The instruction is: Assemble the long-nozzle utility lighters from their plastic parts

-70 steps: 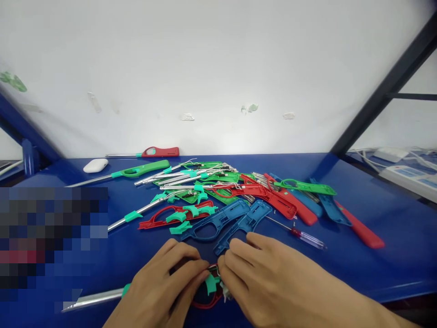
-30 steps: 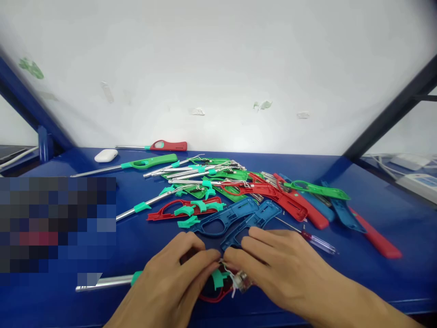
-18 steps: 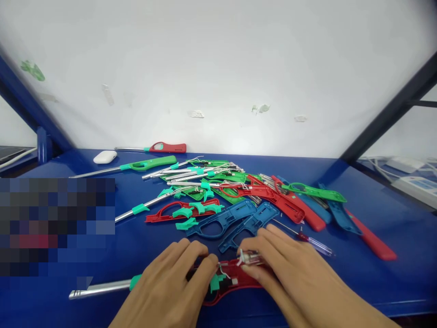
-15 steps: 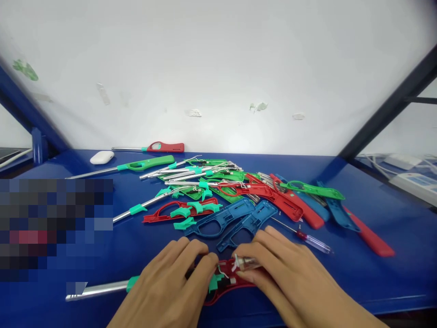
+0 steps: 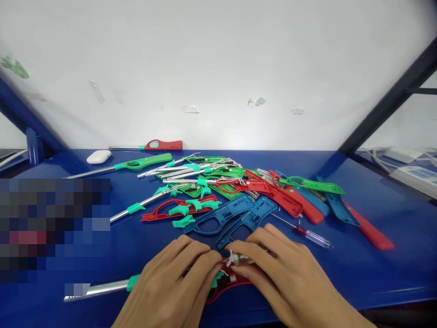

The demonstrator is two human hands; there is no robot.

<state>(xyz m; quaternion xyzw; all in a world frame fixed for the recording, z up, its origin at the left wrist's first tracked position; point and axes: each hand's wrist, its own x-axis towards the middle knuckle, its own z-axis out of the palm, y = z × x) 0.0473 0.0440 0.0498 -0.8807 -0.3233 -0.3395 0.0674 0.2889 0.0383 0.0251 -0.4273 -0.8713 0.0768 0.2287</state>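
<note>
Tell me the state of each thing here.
Red plastic handle shell between the hands: open
Small clear plastic tank: pinched in the right hand
Long green plastic lighter: assembled
Long red plastic lighter: assembled
Front two blue plastic handle shells: hollow side up
Rounded white plastic case: shut
Purple-handled metal screwdriver: lying loose

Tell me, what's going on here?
A person's right hand has a small translucent cylinder with a whitish end in its grip, at an open red plastic handle shell. The left hand covers the shell's other end; a silver metal tube juts out past it. Beyond the hands, blue plastic handle halves and a red-and-purple-handled screwdriver lie on the blue table. Whether cylinder and shell touch is unclear.
</note>
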